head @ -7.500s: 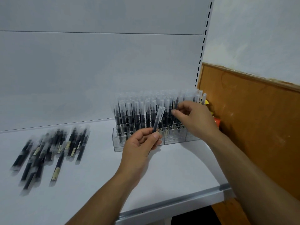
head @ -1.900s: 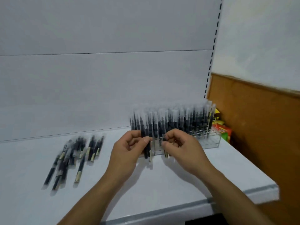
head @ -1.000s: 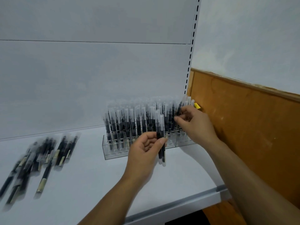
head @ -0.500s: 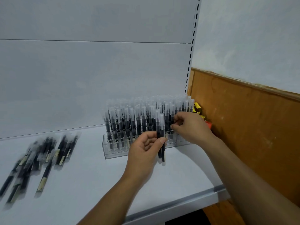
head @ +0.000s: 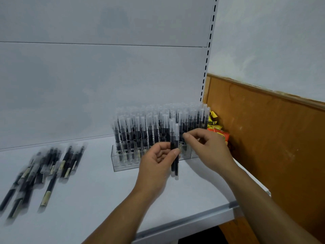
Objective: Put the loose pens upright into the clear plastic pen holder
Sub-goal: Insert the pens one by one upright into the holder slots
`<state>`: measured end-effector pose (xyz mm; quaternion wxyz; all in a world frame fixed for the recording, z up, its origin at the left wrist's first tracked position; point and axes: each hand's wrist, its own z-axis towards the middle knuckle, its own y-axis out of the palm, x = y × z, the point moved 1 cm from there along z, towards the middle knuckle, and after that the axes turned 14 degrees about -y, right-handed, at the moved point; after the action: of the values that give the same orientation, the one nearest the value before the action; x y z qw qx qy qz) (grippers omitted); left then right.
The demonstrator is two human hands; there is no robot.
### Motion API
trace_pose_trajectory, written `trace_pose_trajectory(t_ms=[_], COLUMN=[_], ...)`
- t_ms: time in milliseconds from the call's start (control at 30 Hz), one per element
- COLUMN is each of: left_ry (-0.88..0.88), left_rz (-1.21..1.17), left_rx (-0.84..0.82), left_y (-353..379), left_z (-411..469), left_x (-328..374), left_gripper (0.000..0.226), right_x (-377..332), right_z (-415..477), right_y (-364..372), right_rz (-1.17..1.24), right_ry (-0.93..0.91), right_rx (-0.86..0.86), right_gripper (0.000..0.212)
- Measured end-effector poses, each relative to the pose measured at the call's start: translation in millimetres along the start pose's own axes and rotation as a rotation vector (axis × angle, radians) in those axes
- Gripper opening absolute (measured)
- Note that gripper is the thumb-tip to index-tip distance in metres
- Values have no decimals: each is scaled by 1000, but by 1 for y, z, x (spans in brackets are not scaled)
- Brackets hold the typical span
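White shelf: clear plastic pen holder near the right edge. Left hand pinches two slim black pens upright before it; right hand just beside them, grip indeterminate.

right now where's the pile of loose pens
In the head view the pile of loose pens lies flat on the white shelf at the far left, to the left of the clear pen holder.
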<state>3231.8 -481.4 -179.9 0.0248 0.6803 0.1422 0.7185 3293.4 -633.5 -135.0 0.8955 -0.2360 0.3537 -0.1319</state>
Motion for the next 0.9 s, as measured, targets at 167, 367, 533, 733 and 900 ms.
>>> trace_pose_trajectory(t_ms=[167, 367, 533, 733, 900], left_ry=[6, -4, -37, -41, -42], left_rz=[5, -58, -88, -59, -44], left_rx=[-18, 3, 12, 0, -3], left_y=[0, 2, 1, 1, 2], left_z=[-1, 0, 1, 0, -1], left_x=[1, 2, 0, 0, 1], left_gripper=[22, 22, 28, 19, 18], right_x=[-9, -10, 0, 11, 17], right_z=[-12, -5, 18, 33, 37], right_y=[9, 1, -25, -26, -25], right_rz=[328, 386, 297, 138, -2], right_ry=[24, 16, 32, 28, -20], right_rx=[-105, -1, 328, 306, 278], right_gripper=[9, 5, 5, 9, 9])
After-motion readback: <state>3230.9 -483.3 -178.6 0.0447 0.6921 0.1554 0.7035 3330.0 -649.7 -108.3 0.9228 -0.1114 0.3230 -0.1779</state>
